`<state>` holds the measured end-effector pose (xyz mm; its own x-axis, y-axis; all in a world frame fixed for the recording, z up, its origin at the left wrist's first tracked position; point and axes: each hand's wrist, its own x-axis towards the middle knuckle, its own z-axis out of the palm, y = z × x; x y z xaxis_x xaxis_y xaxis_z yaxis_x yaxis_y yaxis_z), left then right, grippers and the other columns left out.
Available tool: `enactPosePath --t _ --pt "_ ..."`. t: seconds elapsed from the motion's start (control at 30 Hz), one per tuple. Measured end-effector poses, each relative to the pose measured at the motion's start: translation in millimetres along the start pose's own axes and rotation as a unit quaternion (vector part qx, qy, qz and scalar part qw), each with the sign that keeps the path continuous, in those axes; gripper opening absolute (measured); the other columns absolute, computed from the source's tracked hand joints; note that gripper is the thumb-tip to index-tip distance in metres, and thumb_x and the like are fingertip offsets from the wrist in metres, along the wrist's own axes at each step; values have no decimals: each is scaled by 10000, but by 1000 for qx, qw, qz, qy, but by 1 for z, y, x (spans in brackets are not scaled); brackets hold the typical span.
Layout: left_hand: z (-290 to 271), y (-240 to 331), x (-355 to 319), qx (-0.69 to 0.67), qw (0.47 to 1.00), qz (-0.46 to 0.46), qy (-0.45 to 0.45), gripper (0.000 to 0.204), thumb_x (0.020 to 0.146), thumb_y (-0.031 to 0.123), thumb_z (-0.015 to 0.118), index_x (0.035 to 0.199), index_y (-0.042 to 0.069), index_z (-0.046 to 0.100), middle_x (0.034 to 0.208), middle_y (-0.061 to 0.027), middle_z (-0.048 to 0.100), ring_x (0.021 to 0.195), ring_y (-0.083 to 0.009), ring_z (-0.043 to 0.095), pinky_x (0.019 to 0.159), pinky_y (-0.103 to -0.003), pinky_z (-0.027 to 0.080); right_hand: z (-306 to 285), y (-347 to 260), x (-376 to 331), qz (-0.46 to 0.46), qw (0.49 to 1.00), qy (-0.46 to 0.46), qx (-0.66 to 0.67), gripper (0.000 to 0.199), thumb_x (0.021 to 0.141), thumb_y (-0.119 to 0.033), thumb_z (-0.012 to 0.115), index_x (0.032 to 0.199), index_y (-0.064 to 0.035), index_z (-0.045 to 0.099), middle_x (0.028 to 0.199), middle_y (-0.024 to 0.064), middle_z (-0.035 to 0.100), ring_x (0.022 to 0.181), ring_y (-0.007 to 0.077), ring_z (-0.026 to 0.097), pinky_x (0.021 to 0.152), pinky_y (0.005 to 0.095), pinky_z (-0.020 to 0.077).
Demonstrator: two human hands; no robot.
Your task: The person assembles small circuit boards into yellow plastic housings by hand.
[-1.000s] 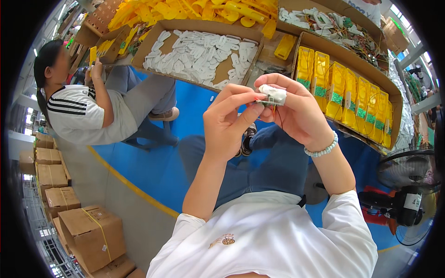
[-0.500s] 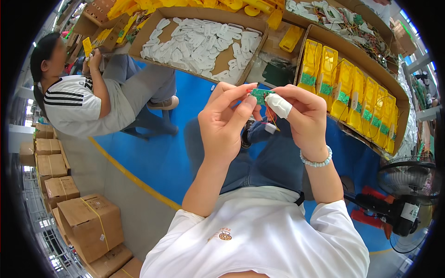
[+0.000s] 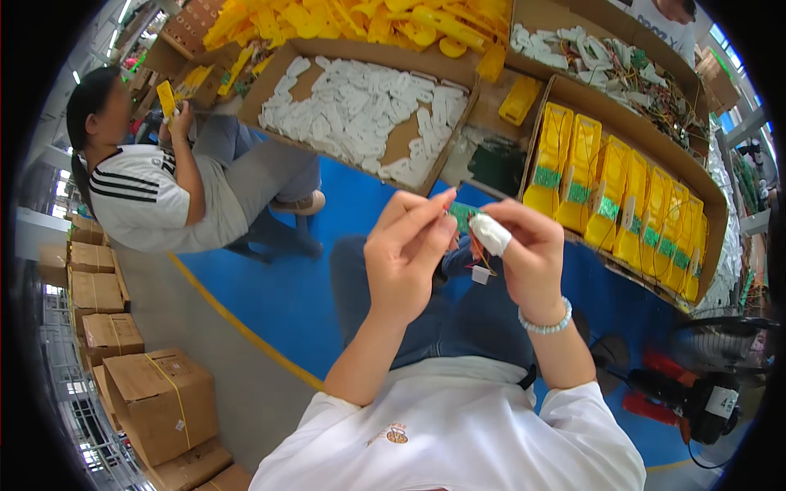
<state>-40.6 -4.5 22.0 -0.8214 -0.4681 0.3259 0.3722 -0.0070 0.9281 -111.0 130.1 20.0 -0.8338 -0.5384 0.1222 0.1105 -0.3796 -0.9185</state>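
Observation:
A small green circuit board (image 3: 463,216) is held up in front of me between my two hands. My right hand (image 3: 528,258) pinches it; a white wrapping covers that thumb, and a beaded bracelet circles the wrist. The fingertips of my left hand (image 3: 405,260) are closed at the board's left end, where a bit of red, apparently wire, shows between them. Those fingertips partly hide what they grip. Thin coloured wires hang below the board, with a white connector (image 3: 481,275) on them.
Ahead lies a cardboard tray (image 3: 260,86) of white plastic parts. To its right, a carton (image 3: 565,87) holds several yellow housings (image 3: 607,176) with green boards. A co-worker (image 3: 155,196) sits at left. Boxes (image 3: 160,393) stand lower left, a fan (image 3: 712,401) lower right.
Both hands and the board sit lower in the picture, as does most of the bench, so the view has tilted up. The left fingers have straightened and drawn together at the board's end.

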Motion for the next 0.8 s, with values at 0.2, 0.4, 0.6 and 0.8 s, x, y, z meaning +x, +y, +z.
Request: enactPosePath --t 0.2,0.4,0.6,0.8 --pt "-20 -1 46 47 995 37 -84 352 956 189 511 1218 -37 573 907 -96 581 784 -167 579 649 -292 489 -20 -9 -16 -91 996 -3 14 150 814 80 591 958 104 625 899 160 622 782 218 647 725 300 524" --pt "-25 -8 162 218 974 25 -54 251 891 107 566 1081 -38 641 869 -77 630 781 -131 583 730 -248 462 -45 -23 -32 -107 994 7 10 182 792 123 606 972 105 628 924 174 615 788 236 666 678 292 551" --pt "-13 -94 324 525 843 99 -64 389 846 272 622 1125 0 618 1060 -187 619 959 -294 617 828 -385 488 -62 -28 -36 -92 995 18 18 178 781 132 622 959 121 629 920 192 606 799 244 658 711 311 558" --pt "25 -122 377 681 730 -47 -35 615 834 344 627 1321 48 396 1327 -293 376 1083 -418 552 879 -490 471 -81 -29 -51 -50 998 19 -21 198 760 91 677 956 99 650 928 178 643 827 213 634 730 282 523"
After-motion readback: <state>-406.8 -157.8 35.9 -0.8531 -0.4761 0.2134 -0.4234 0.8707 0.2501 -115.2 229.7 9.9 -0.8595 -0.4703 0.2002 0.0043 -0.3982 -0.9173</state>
